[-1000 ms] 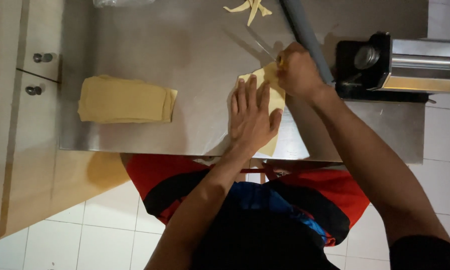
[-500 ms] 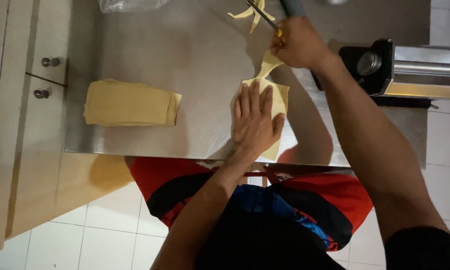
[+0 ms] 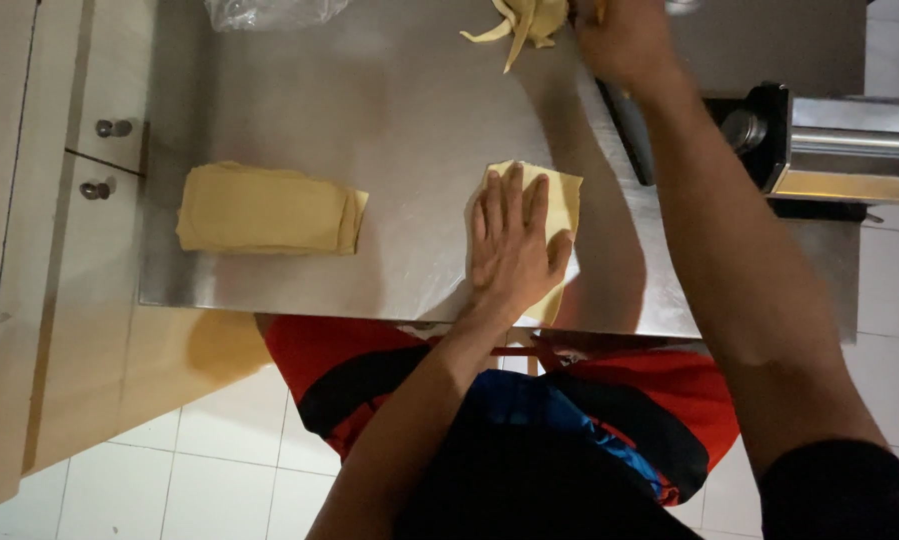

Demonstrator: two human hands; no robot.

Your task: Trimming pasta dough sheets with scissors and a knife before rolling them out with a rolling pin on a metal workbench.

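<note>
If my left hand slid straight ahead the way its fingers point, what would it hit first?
Past the dough sheet under the left hand, bare steel table, then probably the dough strips near the far edge.

A steel worktable (image 3: pixel 389 110) carries everything here, its surface dull and grey. On the left lies a folded stack of dough sheets (image 3: pixel 269 210), nearer the front edge a single dough sheet (image 3: pixel 564 200) lies flat, and at the far edge sit loose dough trimmings (image 3: pixel 519 18) beside a crumpled clear plastic bag (image 3: pixel 269 12). A metal pasta roller (image 3: pixel 819 150) stands at the right end.
</note>
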